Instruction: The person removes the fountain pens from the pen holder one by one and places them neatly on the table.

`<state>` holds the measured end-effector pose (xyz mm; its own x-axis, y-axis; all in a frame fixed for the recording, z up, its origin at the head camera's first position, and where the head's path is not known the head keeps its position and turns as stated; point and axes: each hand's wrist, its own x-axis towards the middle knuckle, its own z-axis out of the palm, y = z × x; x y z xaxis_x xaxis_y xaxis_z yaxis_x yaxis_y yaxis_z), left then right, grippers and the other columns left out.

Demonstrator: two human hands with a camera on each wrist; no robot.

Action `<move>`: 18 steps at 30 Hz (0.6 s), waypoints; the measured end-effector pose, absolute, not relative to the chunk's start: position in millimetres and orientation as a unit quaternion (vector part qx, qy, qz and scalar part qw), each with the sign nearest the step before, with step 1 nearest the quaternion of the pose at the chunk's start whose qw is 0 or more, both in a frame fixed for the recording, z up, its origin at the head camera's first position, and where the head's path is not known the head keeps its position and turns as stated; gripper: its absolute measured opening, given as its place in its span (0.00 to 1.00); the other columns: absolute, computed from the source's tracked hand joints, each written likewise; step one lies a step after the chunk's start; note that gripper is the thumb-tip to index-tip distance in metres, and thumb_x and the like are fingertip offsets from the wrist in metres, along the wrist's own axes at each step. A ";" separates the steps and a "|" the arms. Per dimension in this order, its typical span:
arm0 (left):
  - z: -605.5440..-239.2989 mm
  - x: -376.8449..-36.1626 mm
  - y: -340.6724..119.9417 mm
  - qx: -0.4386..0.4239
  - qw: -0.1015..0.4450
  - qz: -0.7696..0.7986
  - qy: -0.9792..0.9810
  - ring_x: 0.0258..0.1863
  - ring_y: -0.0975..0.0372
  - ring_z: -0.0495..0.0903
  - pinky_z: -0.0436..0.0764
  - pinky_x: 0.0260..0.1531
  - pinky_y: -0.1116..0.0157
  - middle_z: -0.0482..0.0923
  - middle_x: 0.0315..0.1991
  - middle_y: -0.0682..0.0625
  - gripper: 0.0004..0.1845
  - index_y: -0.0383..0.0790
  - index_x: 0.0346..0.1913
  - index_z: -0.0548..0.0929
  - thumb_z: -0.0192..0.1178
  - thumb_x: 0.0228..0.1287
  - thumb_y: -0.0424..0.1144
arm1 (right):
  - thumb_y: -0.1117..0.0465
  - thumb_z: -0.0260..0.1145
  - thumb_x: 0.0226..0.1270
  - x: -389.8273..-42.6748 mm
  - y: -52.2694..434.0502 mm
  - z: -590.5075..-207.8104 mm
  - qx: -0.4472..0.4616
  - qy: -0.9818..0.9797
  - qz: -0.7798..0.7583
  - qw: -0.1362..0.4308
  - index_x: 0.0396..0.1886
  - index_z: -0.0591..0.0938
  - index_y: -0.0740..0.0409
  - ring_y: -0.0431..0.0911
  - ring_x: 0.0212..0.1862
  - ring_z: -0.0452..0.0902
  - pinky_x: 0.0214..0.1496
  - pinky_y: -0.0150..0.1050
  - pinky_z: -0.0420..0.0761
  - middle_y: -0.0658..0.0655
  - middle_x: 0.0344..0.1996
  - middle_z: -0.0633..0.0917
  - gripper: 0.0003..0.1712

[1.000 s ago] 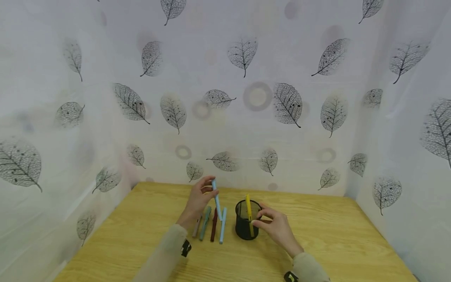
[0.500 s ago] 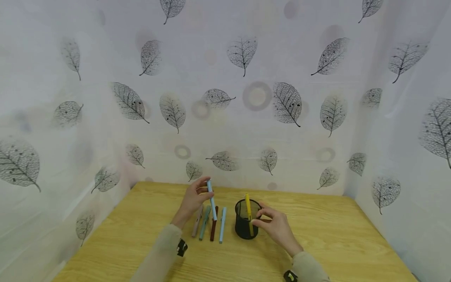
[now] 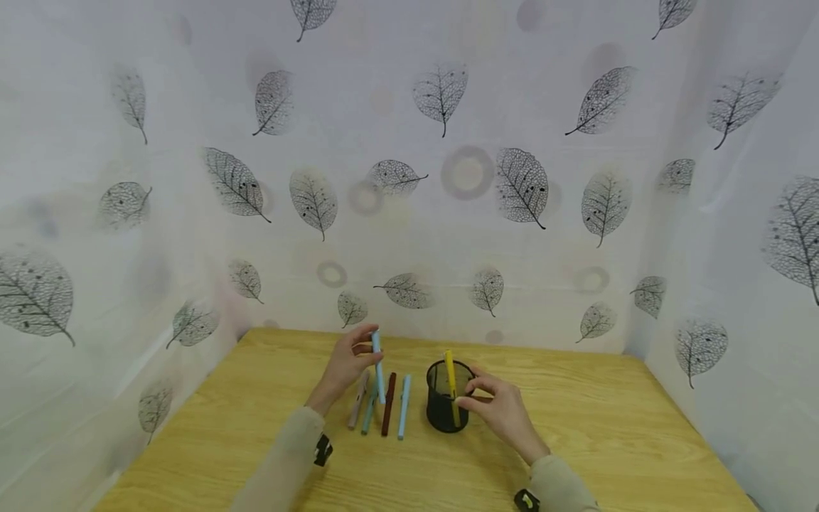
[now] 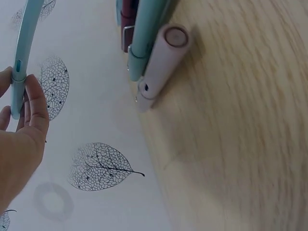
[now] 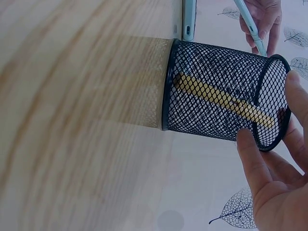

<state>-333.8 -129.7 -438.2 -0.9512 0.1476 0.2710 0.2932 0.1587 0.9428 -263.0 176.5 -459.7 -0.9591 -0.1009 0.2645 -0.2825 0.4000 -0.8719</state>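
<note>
My left hand (image 3: 345, 366) pinches a light blue pen (image 3: 379, 377) upright, slightly tilted, over the row of pens. Thumb and fingertips press its upper part, as the left wrist view shows. Beneath and around it lie a pinkish-grey pen (image 3: 355, 412), a green pen (image 4: 148, 29), a dark red pen (image 3: 389, 409) and a second light blue pen (image 3: 404, 409). With thumb and fingers at the rim, my right hand (image 3: 508, 416) holds a black mesh pen holder (image 5: 216, 57) that stands on the table. Inside it leans a yellow pen (image 3: 451, 370), its top above the rim.
The wood-grain table (image 3: 608, 441) reaches back to a pale curtain (image 3: 409, 227) printed with leaves, which also hangs along both sides. The pen holder stands just right of the row of pens.
My left hand has moved left with the light blue pen, from beside the second light blue pen to over the green one. The right hand and pen holder stay put.
</note>
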 end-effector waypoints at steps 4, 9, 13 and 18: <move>-440.1 -331.5 -135.8 -0.139 0.059 -0.625 -0.766 0.48 0.50 0.81 0.85 0.44 0.65 0.77 0.54 0.37 0.31 0.37 0.67 0.72 0.64 0.60 0.23 | 0.59 0.77 0.52 -262.1 175.8 -458.0 0.115 -0.832 0.535 0.084 0.30 0.84 0.52 0.59 0.64 0.74 0.47 0.34 0.85 0.61 0.67 0.74 0.09; -443.0 -331.5 -142.5 -0.129 0.056 -0.631 -0.763 0.47 0.51 0.81 0.85 0.44 0.65 0.77 0.54 0.36 0.31 0.38 0.67 0.72 0.64 0.60 0.23 | 0.59 0.77 0.53 -260.4 175.6 -455.4 0.117 -0.833 0.532 0.093 0.29 0.83 0.51 0.59 0.63 0.75 0.47 0.35 0.86 0.61 0.67 0.74 0.09; -446.4 -333.4 -146.5 -0.122 0.053 -0.639 -0.758 0.46 0.52 0.81 0.85 0.42 0.66 0.77 0.54 0.36 0.31 0.38 0.67 0.73 0.64 0.60 0.23 | 0.59 0.77 0.52 -261.0 176.0 -457.1 0.119 -0.834 0.530 0.094 0.28 0.83 0.50 0.59 0.62 0.76 0.46 0.35 0.86 0.61 0.67 0.74 0.09; -445.4 -333.4 -148.8 -0.118 0.050 -0.633 -0.763 0.48 0.52 0.81 0.84 0.44 0.64 0.77 0.54 0.36 0.31 0.38 0.67 0.72 0.64 0.60 0.24 | 0.60 0.77 0.52 -261.4 176.7 -458.7 0.111 -0.830 0.541 0.081 0.28 0.83 0.50 0.57 0.62 0.76 0.47 0.34 0.86 0.59 0.67 0.74 0.09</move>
<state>-333.4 -148.8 -445.4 -0.9669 0.1171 0.2269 0.2446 0.1696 0.9547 -261.4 176.7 -458.7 -0.9623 -0.0973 0.2539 -0.2715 0.3908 -0.8795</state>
